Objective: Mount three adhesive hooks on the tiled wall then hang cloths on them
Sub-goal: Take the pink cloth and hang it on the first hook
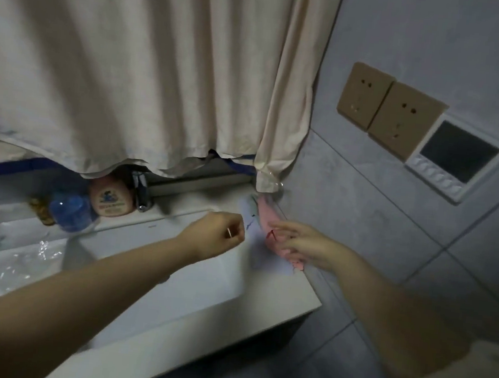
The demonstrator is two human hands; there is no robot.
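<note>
Cloths: a pink cloth [271,237] and a pale blue-white cloth [252,235] lay side by side on the white worktop [277,296], against the grey tiled wall [394,204].
Right hand: the right hand [301,240] reached over the pink cloth with fingers loosely spread, fingertips at a dark red mark on the fabric; whether they touched it could not be told.
Left hand: the left hand [219,232] hovered just left of the cloths, fingers curled, pinching a small thin pale object [229,232] too small to identify.
Basin: a white sink [156,271] sat below the left forearm, with a chrome tap [141,193] behind it.
Bottles: a pink bottle [111,199] and a blue bottle [70,211] stood left of the tap.
Wall: two tan sockets [386,107] and a white-framed panel [458,155] were mounted above.
Curtain: a beige curtain [146,70] hung behind the sink.
</note>
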